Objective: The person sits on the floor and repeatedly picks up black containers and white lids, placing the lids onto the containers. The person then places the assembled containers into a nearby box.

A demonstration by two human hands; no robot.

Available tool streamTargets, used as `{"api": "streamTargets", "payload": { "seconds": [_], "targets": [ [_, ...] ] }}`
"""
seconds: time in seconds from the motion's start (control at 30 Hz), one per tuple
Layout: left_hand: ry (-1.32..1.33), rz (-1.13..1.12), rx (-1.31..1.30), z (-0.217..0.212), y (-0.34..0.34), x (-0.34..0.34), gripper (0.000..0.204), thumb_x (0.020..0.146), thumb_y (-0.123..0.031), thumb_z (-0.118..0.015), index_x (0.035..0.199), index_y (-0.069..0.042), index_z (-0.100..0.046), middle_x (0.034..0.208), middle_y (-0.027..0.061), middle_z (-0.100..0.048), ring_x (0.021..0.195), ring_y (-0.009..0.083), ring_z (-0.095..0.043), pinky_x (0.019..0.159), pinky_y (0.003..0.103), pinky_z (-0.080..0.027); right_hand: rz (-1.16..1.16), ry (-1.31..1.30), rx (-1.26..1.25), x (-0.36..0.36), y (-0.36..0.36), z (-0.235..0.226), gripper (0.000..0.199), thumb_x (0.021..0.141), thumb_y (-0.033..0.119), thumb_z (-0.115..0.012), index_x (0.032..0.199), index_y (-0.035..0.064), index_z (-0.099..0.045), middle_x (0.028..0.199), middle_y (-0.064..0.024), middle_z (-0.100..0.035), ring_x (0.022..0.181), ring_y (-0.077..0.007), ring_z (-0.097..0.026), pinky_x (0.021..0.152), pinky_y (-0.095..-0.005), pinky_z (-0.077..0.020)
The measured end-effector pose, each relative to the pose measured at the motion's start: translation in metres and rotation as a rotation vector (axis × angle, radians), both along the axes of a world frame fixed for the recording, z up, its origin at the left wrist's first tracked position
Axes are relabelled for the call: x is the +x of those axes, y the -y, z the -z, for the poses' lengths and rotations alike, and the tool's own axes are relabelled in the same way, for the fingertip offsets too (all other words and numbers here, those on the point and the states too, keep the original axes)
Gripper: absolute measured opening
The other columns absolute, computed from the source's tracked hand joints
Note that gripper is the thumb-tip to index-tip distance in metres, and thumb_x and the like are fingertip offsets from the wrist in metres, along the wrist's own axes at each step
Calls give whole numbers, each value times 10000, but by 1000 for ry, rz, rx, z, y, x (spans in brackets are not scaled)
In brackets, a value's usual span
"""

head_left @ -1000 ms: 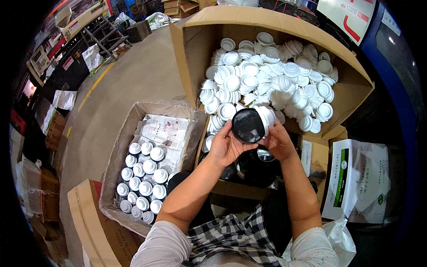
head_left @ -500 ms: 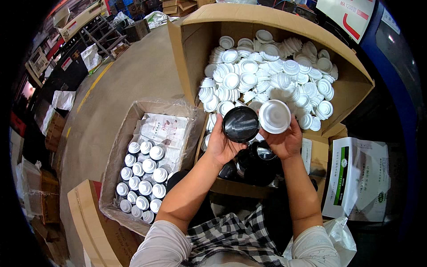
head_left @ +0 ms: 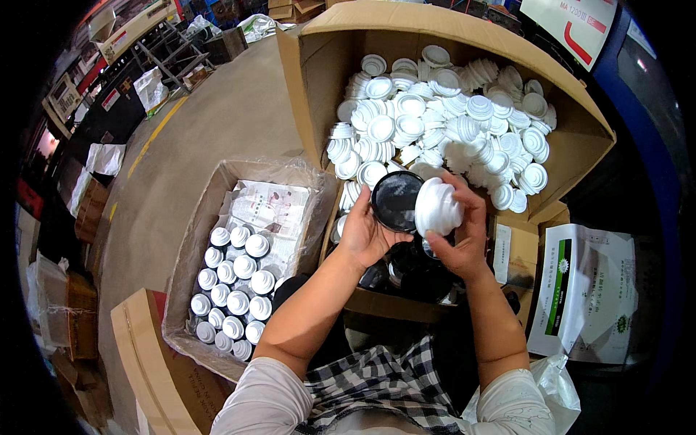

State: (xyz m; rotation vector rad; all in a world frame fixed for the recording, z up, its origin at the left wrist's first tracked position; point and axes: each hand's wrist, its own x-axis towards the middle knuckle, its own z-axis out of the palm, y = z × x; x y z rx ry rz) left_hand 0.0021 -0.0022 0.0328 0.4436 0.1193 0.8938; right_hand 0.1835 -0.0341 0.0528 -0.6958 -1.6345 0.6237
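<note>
My left hand point(head_left: 365, 233) holds a round black container point(head_left: 395, 201) with its dark circular face toward me. My right hand point(head_left: 458, 235) grips a white ribbed cap point(head_left: 436, 207) right beside the black container, touching its right edge. Both hands hover over the near edge of a large cardboard box point(head_left: 319, 80) filled with several loose white caps point(head_left: 442, 123). Below my hands, more black containers point(head_left: 413, 268) lie in a smaller box.
A plastic-lined cardboard box point(head_left: 196, 239) on my left holds several white-capped containers point(head_left: 232, 283) standing in rows and a printed sheet. A white printed bag point(head_left: 587, 290) lies at right. Flat cardboard point(head_left: 145, 355) and cluttered shelves sit at the left on the concrete floor.
The white cap, pressed against the black container a second ago, has come apart from it and now sits turned on its side in my right hand at the container's right.
</note>
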Motion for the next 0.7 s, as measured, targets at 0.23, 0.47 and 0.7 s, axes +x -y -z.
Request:
{"api": "streamTargets", "payload": {
  "seconds": [0.23,0.47,0.7],
  "targets": [
    [-55,-132,20,-13,12,12,461,939,-333,-283,1276,-31,-372,1265,119,-464,1159,256,-458,979,408,-347,170,307,237,-10,6,-8,607,599,11,-692,1107,122,-379,1317,-205,-353,1191,-329,-400,973,-409,-327],
    [-128,-188,154,-14,18,15,420,957,-326,-293,1295,-81,-344,1272,101,-448,1176,209,-432,994,357,-334,169,325,274,-10,4,-9,582,581,6,-688,1074,114,-396,1295,-207,-375,1217,-361,-375,981,-437,-329],
    [-247,-199,262,-20,19,11,468,952,-374,-297,1310,-75,-314,1286,90,-416,1181,202,-417,995,353,-329,148,360,308,-10,4,-10,579,570,-19,-671,1056,121,-389,1286,-210,-377,1217,-371,-371,983,-448,-329]
  ]
}}
